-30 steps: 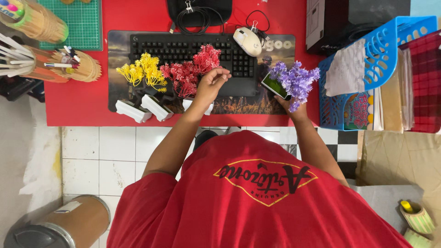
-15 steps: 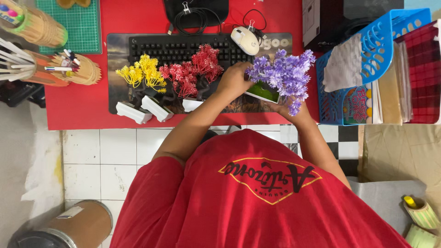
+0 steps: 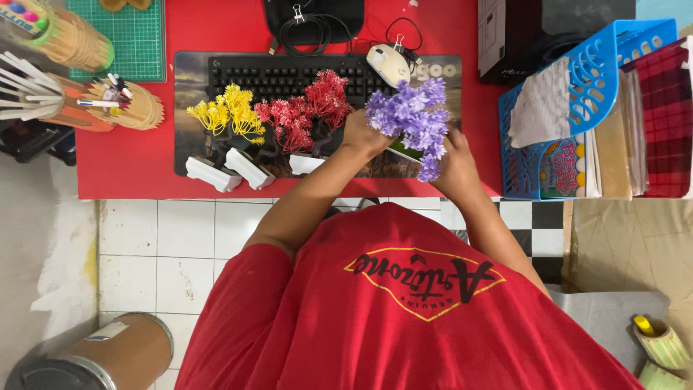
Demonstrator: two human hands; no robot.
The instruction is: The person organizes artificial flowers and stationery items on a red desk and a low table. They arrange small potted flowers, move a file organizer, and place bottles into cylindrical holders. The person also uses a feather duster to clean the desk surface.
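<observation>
Purple artificial plant (image 3: pixel 410 115) sat gripped between both hands, just above the mouse pad (image 3: pixel 189 101) at the desk's front edge, beside the red plant (image 3: pixel 307 108). Left hand (image 3: pixel 361 133) clasped its near side, right hand (image 3: pixel 453 166) cupped the white base from below, keeping it level. Yellow plant (image 3: pixel 225 112) stood at the row's far left, each in a white pot

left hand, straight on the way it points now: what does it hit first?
The left hand points up-frame, away from the body, beside the purple plant. Straight ahead it would likely meet the black keyboard first, near the white mouse; its height above the keys is unclear.
</observation>
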